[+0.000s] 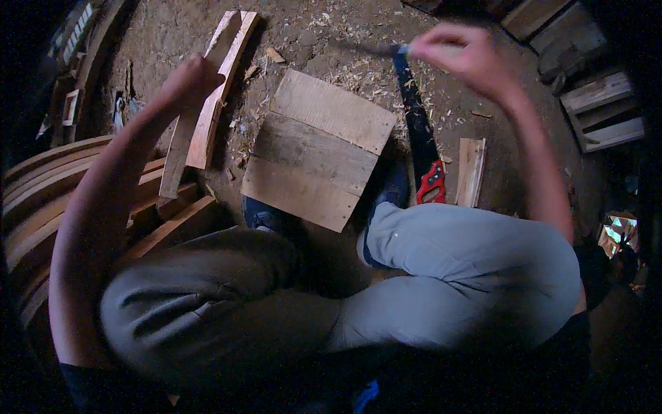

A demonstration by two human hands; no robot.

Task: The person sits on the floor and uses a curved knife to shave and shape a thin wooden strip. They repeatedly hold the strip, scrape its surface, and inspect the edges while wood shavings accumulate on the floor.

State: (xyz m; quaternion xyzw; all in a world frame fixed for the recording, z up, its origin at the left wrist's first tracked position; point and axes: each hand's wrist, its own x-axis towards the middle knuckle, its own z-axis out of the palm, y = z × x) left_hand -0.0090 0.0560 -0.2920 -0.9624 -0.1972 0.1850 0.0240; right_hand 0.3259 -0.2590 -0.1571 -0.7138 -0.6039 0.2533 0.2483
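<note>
A dirt floor (507, 159) spread beneath a seated person's grey trousers (455, 276). Between the feet lay a squarish wooden panel (314, 148) of three planks. Left of it, a long narrow board (176, 159) slanted upward, clamped in the left hand (193, 83), beside a paler plank (212, 110). Right of the panel lay a red-handled saw (418, 124). Near its tip, the right hand (458, 58) was blurred, fingers curled beside a dark, blade-like streak (365, 47); its grip could not be told. Shavings (383, 93) dotted the floor.
</note>
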